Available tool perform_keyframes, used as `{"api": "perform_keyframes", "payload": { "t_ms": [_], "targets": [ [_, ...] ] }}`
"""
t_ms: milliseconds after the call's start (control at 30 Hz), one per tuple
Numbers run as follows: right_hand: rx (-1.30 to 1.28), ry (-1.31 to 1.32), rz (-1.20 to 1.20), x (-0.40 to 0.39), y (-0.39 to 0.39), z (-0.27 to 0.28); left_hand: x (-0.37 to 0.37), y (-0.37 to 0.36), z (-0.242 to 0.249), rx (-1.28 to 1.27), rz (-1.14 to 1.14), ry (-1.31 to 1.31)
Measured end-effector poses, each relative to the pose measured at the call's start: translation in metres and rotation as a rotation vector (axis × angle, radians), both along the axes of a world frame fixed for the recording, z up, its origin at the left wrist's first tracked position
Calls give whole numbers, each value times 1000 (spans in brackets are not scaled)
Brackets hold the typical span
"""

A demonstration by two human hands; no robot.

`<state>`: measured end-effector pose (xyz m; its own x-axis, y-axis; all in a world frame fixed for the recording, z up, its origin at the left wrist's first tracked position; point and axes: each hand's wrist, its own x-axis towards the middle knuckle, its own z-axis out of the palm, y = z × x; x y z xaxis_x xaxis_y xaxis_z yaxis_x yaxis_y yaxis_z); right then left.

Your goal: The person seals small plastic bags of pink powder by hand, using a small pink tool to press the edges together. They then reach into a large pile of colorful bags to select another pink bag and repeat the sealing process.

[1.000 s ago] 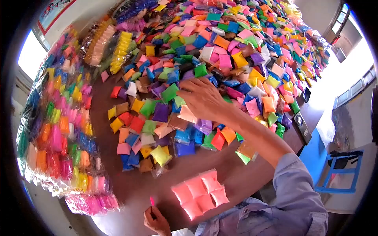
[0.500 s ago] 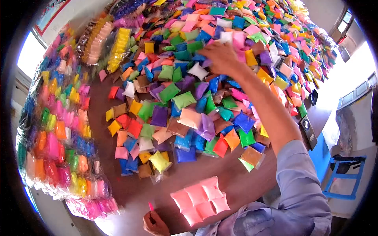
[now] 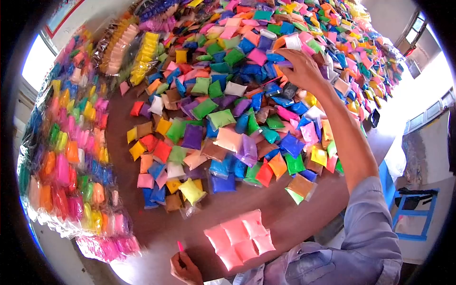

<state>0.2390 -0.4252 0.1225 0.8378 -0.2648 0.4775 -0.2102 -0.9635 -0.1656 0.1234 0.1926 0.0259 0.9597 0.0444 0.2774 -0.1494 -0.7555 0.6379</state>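
Note:
My right hand reaches into the large heap of small coloured packets. Its fingers and thumb close around a blue packet, with a bit of purple beside it. Low in the view, my left hand rests curled at the table's near edge. A thin bright pink stick-like thing pokes up from its fingers; what it is, I cannot make out. To the right of that hand lies a block of pink packets, side by side in two rows.
Long clear bags of coloured packets line the left side of the brown table. Bundles of yellow packets lie at the back left. A dark phone-like object seen earlier is hidden behind my arm. A blue frame stands at right.
My right hand has moved to the right across the heap, and packets there have shifted, baring dark blue ones. My left hand and the pink block have barely moved.

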Motion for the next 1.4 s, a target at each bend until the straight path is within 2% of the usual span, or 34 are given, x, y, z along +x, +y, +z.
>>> {"api": "perform_keyframes", "payload": {
  "t_ms": [167, 267, 400, 467, 567, 700, 833, 1033, 1100, 1233, 1300, 1367, 1400],
  "targets": [
    [58, -50, -58, -21, 6, -3, -1, -1, 0, -10, 31, 29],
    [430, -82, -124, -31, 11, 4, 0, 1, 0, 15, 30, 36],
    [428, -145, -96, -41, -7, -10, 0, 2, -2, 10, 18, 25],
    [667, -141, -47, -49, -1, -4, -1, 4, -3, 18, 12, 29],
    [578, -161, -43, -57, 4, 2, 1, 9, -11, 15, -8, 3],
    [659, -67, -47, -65, 4, -1, 2, 8, -14, 19, -2, -28],
    [649, -89, -63, -67, 3, -6, -2, 11, -10, 20, 24, 86],
    [690, -93, -259, -74, 2, 4, -1, 9, -8, 7, -3, 68],
    [494, -298, -138, -72, 3, 1, -1, 7, -4, 24, -12, 66],
    [320, -229, -224, -72, 12, 11, 2, 7, -11, 16, -4, 13],
    [458, -190, -177, -70, 24, 19, 2, 10, -15, 10, -6, -1],
    [369, -235, -266, -57, -45, -38, 2, 7, -14, 28, 4, -15],
    [473, -145, -239, -58, -31, -31, 2, 8, -13, 57, -9, -39]
  ]
}}
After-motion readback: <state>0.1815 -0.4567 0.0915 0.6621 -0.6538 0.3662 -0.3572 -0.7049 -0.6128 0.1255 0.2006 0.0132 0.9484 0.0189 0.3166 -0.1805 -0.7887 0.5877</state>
